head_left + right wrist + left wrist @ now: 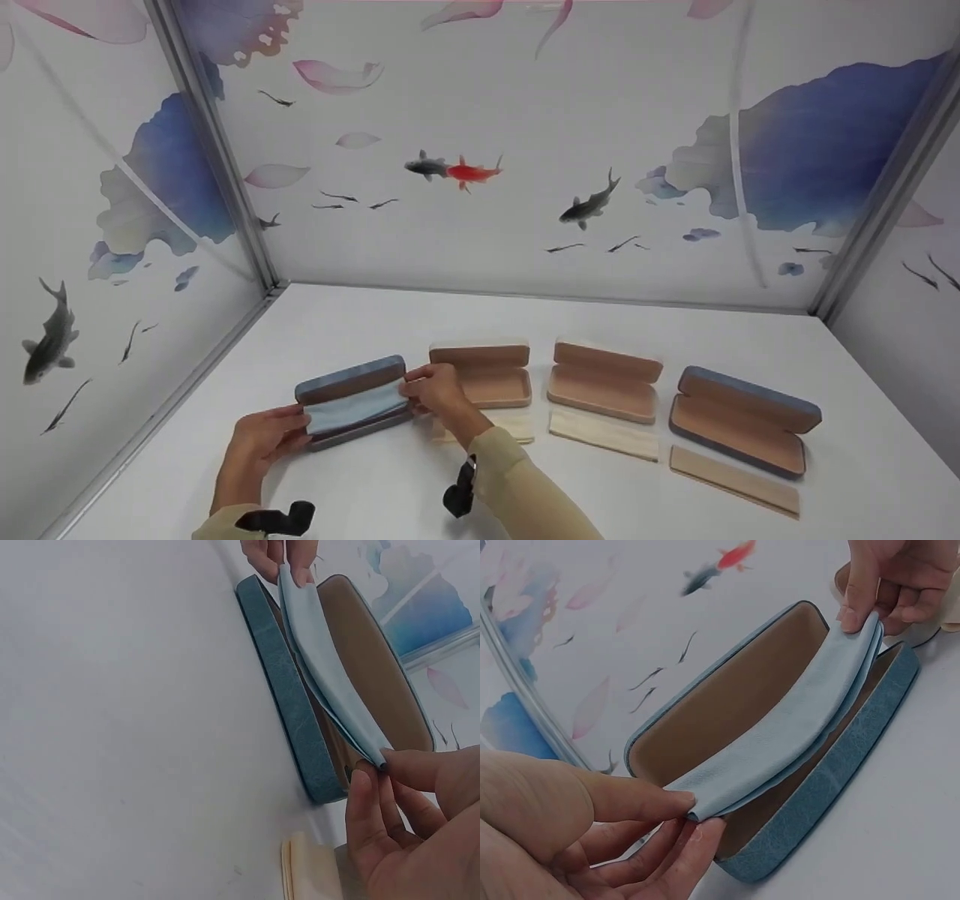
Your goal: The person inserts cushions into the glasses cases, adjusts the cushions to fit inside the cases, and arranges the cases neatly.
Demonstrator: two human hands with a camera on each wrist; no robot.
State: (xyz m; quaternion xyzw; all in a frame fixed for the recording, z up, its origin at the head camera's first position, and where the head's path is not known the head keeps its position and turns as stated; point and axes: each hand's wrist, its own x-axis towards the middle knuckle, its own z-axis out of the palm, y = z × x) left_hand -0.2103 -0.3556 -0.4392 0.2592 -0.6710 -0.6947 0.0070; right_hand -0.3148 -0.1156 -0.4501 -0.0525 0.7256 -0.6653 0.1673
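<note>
A folded light blue cloth (356,407) stretches between both hands over an open blue glasses case (810,787) with a brown lining. My left hand (259,439) pinches the cloth's left end between thumb and fingers, at the case's left side. At the other end, my right hand (442,394) pinches the cloth near the case's right side. The cloth sags a little in the middle and hides part of the case's inside. In the right wrist view the cloth (330,664) lies along the opening, between the raised lid (367,652) and the front wall.
Two open cases with tan lining, a middle one (495,390) and another (604,394), stand to the right, then an open blue case (739,435). Folded cloths lie before them: a cream one (604,433) and a tan one (735,480). Printed panels (480,247) enclose the table.
</note>
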